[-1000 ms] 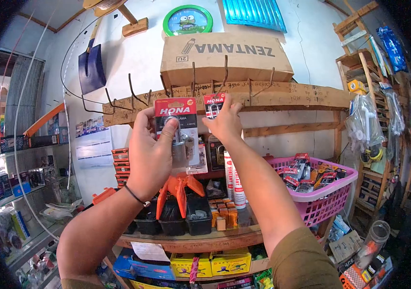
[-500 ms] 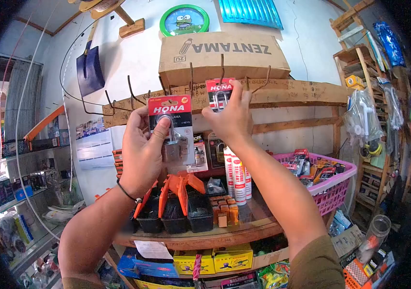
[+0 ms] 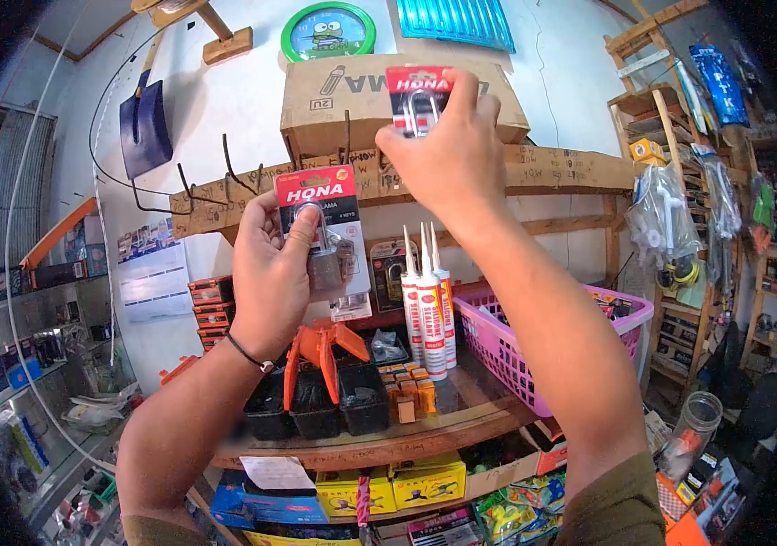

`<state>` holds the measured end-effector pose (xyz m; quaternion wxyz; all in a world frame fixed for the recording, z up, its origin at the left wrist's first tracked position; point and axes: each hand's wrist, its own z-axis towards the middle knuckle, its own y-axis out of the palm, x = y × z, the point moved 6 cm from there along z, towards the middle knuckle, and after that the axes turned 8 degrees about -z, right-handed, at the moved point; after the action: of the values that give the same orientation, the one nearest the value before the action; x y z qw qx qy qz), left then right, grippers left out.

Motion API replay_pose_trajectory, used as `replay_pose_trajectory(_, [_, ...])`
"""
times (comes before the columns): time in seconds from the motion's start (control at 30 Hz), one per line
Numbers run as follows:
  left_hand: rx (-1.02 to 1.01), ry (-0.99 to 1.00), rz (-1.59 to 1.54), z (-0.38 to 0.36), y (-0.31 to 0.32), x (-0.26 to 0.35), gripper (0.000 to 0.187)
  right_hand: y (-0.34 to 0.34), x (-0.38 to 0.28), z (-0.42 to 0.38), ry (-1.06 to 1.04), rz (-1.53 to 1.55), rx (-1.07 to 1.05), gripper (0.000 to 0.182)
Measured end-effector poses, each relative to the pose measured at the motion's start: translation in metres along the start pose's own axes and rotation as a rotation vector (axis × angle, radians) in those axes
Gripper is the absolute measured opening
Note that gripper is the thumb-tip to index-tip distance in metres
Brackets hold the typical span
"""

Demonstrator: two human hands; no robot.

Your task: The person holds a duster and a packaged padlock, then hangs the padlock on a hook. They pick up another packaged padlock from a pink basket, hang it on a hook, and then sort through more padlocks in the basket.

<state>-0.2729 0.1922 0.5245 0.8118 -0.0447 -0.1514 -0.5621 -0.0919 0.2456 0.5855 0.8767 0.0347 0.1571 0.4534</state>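
My left hand (image 3: 270, 264) pinches the lower padlock pack (image 3: 343, 238), my thumb pressed flat on its front over the lock and the other fingers curled behind the card. The pack sits at 2 o'clock from the middle of that hand, nearly upright, its red top facing me.

My right hand (image 3: 454, 150) grips the upper padlock pack (image 3: 420, 84), which lies at 11 o'clock from my palm. I have my thumb by its lower left corner and my fingers along its right side; the back of my hand covers the bottom of the card, so I cannot tell how all the fingertips sit. From the lower pack, the upper one is at 1 o'clock, well apart from it and in front of the cardboard box (image 3: 315, 118).

The wooden rail (image 3: 552, 169) runs behind both my hands, its hooks (image 3: 226, 156) sticking out at 10 o'clock from the lower pack. A white card edge (image 3: 350, 308) shows just under that pack; I cannot tell whether my left hand holds it too.

At 6 o'clock from the lower pack are the orange clamps (image 3: 326, 348), above the black bins (image 3: 363, 411). The sealant tubes (image 3: 429, 318) stand at 4 o'clock from it, and the pink basket (image 3: 503, 350) is at 5 o'clock from my right hand, partly behind my forearm.
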Motion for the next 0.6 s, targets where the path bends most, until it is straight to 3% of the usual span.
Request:
replay_pose_trajectory(0.07, [0.026, 0.022, -0.013, -0.001, -0.006, 0.001, 0.028, -0.005, -0.007, -0.009, -0.023, 0.025, 0.026, 0.065])
replay_pose_trajectory(0.27, [0.122, 0.071, -0.016, -0.001, -0.035, 0.006, 0.028, 0.03, -0.019, -0.065, -0.139, 0.123, -0.238, 0.072])
replay_pose_trajectory(0.6, [0.113, 0.032, -0.015, -0.011, -0.056, 0.018, 0.028, 0.058, -0.034, -0.021, -0.01, 0.096, -0.165, 0.064])
